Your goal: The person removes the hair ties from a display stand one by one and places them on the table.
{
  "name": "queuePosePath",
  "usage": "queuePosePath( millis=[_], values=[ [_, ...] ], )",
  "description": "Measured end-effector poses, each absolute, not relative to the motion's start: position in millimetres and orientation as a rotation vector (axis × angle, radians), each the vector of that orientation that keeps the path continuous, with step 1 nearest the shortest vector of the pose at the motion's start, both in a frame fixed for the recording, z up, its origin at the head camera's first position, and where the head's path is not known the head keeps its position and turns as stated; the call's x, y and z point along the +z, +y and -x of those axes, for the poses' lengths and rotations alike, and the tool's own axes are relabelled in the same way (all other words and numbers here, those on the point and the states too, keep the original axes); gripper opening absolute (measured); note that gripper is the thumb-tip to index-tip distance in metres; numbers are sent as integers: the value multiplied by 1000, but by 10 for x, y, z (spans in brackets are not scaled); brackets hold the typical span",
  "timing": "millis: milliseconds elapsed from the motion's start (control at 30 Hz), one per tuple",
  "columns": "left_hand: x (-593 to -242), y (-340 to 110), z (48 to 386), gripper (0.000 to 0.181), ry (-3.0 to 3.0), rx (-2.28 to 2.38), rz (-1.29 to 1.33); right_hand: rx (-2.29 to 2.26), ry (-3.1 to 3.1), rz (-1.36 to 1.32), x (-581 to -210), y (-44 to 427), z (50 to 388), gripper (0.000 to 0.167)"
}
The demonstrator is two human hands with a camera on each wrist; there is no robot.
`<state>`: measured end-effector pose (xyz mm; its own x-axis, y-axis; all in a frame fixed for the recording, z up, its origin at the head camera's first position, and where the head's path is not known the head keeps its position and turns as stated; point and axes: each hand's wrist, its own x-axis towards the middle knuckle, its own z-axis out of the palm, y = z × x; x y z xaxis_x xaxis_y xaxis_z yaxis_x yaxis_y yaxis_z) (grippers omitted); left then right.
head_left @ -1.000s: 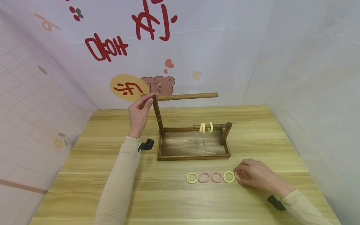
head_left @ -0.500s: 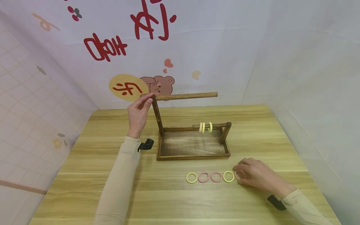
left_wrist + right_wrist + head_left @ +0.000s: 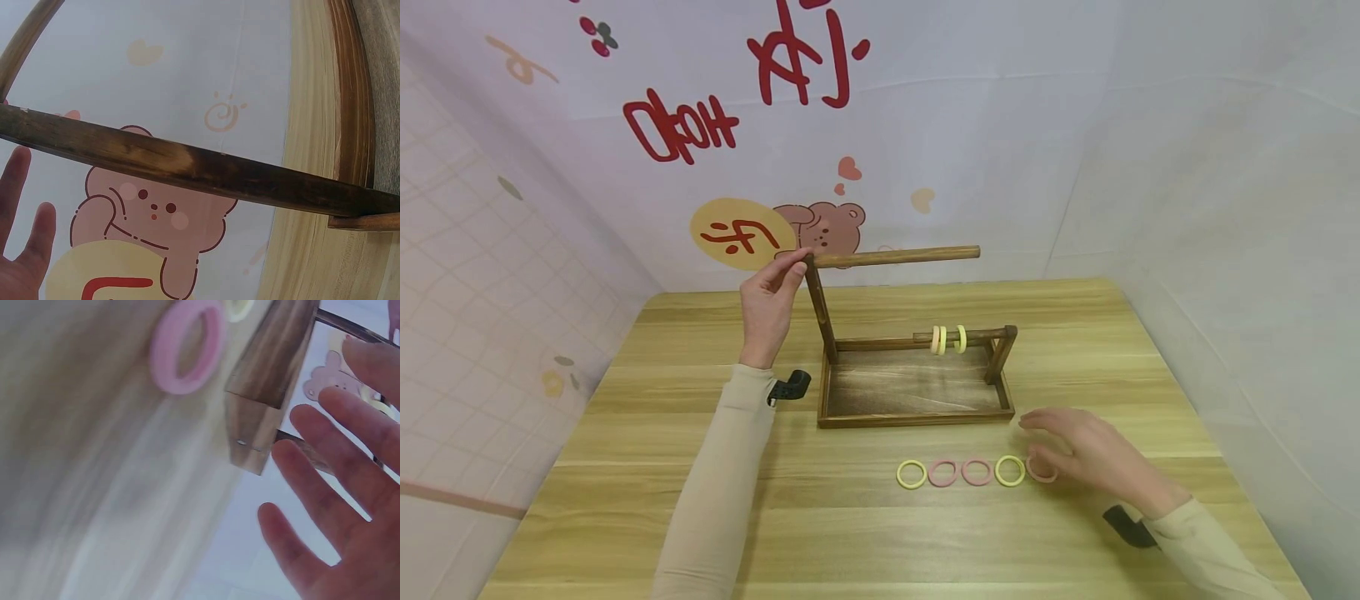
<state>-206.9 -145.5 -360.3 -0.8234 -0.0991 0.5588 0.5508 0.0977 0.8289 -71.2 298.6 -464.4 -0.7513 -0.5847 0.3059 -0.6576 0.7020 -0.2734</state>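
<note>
My left hand (image 3: 767,312) pinches the top corner of a dark wooden rack (image 3: 917,419), where its tall post (image 3: 156,156) meets the long upper rod (image 3: 898,257). Over the table my right hand (image 3: 1097,454) hovers with fingers spread, holding nothing. Just below its thumb lies a pink ring (image 3: 165,350), the rightmost in a row and partly covered in the head view. Left of it come a yellow ring (image 3: 1010,486), two pink rings (image 3: 977,485) and another yellow ring (image 3: 912,487). On the rack's lower rod (image 3: 921,337) hang a pale orange ring (image 3: 935,340) and two yellow rings (image 3: 962,340).
The rack's shallow base tray has a raised rim, and a short post (image 3: 1002,358) rises at its right end. A white printed cloth (image 3: 1000,125) hangs behind the wood-grain table (image 3: 850,542), with pale cloth at both sides.
My right hand was at the rightmost pink ring with fingers bent around it. It has now lifted off and its fingers have spread, leaving the ring on the table. My left hand stays put.
</note>
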Motion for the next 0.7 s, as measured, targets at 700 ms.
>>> queuePosePath(
  millis=[700],
  values=[
    [-3591, -1459, 2060, 24, -1907, -1767, 439, 832, -2465, -808, -4339, 2732, 1057, 37]
  ],
)
